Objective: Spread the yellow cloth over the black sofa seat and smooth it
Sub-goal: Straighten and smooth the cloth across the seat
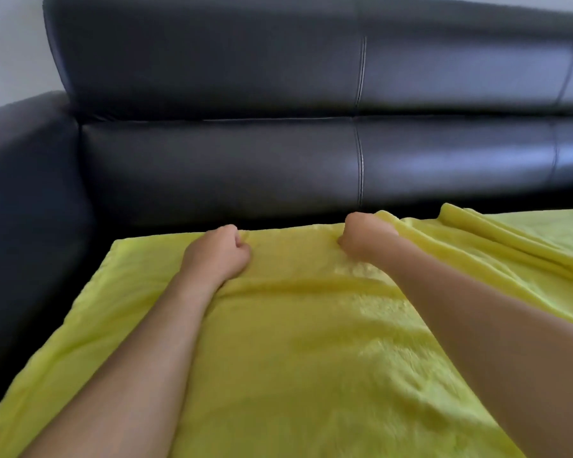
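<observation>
A pale wall (pixel 10 44), perhaps white, behind.

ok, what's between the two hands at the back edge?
Head view: only yellow cloth, a smooth stretch along its far edge, lies between left hand and right hand.

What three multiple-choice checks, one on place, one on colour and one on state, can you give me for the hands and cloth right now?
1. Where are the hands?
A. at the cloth's far edge, near the backrest
B. on the armrest
C. at the cloth's near edge

2. What colour is the cloth?
A. white
B. yellow
C. red

3. How does the cloth lie at the right?
A. flat
B. in folds
C. rolled into a ball

Answers:
1 A: the left hand and right hand grip the edge below the backrest.
2 B: the cloth is yellow.
3 B: ridges run by the right hand.
</observation>
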`<act>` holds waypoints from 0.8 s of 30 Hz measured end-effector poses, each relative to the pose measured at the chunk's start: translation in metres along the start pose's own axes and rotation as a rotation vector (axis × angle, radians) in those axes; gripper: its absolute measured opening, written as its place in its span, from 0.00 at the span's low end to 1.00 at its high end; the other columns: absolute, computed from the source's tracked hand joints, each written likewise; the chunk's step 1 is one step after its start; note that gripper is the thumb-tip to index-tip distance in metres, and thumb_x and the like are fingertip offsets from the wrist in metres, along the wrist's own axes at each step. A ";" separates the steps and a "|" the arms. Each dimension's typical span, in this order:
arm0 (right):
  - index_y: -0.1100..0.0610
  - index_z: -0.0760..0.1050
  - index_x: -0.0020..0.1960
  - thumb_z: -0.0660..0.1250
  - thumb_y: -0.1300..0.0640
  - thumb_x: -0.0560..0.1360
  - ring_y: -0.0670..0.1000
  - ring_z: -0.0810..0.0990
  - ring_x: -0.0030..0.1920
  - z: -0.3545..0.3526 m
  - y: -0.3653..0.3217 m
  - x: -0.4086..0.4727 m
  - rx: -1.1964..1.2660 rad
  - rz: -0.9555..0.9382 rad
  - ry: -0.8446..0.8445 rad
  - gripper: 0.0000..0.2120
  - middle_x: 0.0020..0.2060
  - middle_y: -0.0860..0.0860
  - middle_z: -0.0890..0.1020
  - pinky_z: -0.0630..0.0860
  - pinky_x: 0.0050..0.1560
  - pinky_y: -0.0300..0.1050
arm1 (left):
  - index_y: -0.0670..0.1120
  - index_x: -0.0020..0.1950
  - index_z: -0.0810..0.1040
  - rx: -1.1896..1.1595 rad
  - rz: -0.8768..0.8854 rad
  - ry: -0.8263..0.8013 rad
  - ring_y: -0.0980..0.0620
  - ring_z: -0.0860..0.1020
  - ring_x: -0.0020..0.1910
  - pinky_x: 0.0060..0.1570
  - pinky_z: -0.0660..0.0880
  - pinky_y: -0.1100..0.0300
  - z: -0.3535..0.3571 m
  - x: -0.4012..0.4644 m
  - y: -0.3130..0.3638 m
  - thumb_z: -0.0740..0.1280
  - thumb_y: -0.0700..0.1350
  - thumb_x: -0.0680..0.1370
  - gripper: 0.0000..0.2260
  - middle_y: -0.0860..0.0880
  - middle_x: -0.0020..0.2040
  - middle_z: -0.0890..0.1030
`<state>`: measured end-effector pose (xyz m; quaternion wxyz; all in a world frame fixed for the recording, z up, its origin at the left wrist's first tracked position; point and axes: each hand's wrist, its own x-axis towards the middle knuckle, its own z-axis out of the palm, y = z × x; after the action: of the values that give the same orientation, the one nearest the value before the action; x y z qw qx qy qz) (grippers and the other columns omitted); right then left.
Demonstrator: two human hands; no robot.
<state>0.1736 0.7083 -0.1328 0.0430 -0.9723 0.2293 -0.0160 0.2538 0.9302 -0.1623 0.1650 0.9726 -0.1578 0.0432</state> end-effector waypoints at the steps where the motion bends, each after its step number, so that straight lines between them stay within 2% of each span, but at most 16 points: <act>1: 0.56 0.66 0.37 0.62 0.61 0.76 0.51 0.70 0.30 0.001 0.000 0.004 0.011 0.004 0.008 0.10 0.33 0.51 0.72 0.64 0.26 0.41 | 0.50 0.42 0.74 -0.018 0.018 0.028 0.48 0.75 0.41 0.35 0.69 0.56 0.004 0.002 -0.003 0.59 0.46 0.75 0.05 0.52 0.41 0.77; 5: 0.57 0.72 0.39 0.61 0.63 0.72 0.52 0.71 0.31 0.002 0.002 0.015 0.070 0.015 0.067 0.04 0.36 0.52 0.76 0.66 0.29 0.39 | 0.49 0.41 0.76 -0.228 -0.012 0.072 0.48 0.76 0.40 0.39 0.76 0.51 0.006 0.012 -0.008 0.59 0.41 0.75 0.07 0.51 0.39 0.78; 7: 0.59 0.76 0.42 0.62 0.63 0.71 0.54 0.73 0.33 0.004 0.004 0.018 0.108 0.031 0.115 0.05 0.38 0.53 0.79 0.68 0.31 0.39 | 0.48 0.40 0.77 -0.384 -0.053 0.103 0.48 0.76 0.39 0.37 0.75 0.52 0.004 0.017 -0.009 0.61 0.39 0.74 0.07 0.49 0.38 0.78; 9: 0.59 0.78 0.45 0.62 0.63 0.71 0.55 0.75 0.35 0.004 0.004 0.020 0.133 0.052 0.163 0.07 0.40 0.55 0.81 0.70 0.33 0.41 | 0.47 0.39 0.77 -0.433 -0.065 0.120 0.47 0.76 0.38 0.35 0.73 0.54 0.003 0.018 -0.007 0.61 0.38 0.74 0.08 0.49 0.37 0.78; 15: 0.60 0.77 0.47 0.60 0.64 0.70 0.57 0.77 0.41 -0.002 0.005 0.035 0.255 0.095 0.271 0.09 0.42 0.54 0.80 0.71 0.36 0.43 | 0.49 0.43 0.78 -0.342 -0.091 0.166 0.50 0.75 0.40 0.37 0.74 0.55 -0.004 0.027 -0.002 0.60 0.38 0.75 0.09 0.51 0.41 0.78; 19: 0.60 0.76 0.49 0.58 0.61 0.76 0.59 0.75 0.47 0.004 0.001 0.047 0.253 0.088 0.440 0.09 0.48 0.56 0.76 0.71 0.43 0.48 | 0.47 0.44 0.72 -0.212 -0.003 0.410 0.46 0.74 0.37 0.34 0.70 0.53 0.005 0.025 -0.002 0.59 0.39 0.78 0.06 0.51 0.38 0.75; 21: 0.60 0.76 0.51 0.57 0.59 0.79 0.60 0.73 0.50 0.011 0.001 0.050 0.224 0.078 0.555 0.10 0.49 0.56 0.74 0.70 0.46 0.51 | 0.46 0.45 0.70 -0.144 0.080 0.511 0.45 0.74 0.36 0.35 0.72 0.51 0.011 0.023 0.000 0.58 0.42 0.81 0.05 0.50 0.38 0.75; 23: 0.59 0.77 0.52 0.57 0.57 0.79 0.61 0.72 0.52 0.018 0.002 0.052 0.100 0.054 0.570 0.11 0.50 0.57 0.74 0.67 0.50 0.51 | 0.47 0.46 0.70 -0.079 0.116 0.474 0.45 0.75 0.37 0.38 0.74 0.49 0.015 0.024 0.001 0.58 0.43 0.82 0.05 0.49 0.39 0.76; 24: 0.58 0.77 0.53 0.58 0.57 0.79 0.61 0.72 0.53 0.022 0.001 0.052 0.024 0.038 0.515 0.11 0.52 0.57 0.74 0.67 0.52 0.51 | 0.47 0.47 0.71 -0.057 0.106 0.400 0.45 0.76 0.38 0.39 0.75 0.49 0.016 0.024 0.000 0.58 0.43 0.81 0.05 0.49 0.40 0.77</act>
<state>0.2205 0.6857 -0.1546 -0.0050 -0.9312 0.2505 -0.2649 0.2771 0.9176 -0.1737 0.2181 0.9299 -0.1742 0.2395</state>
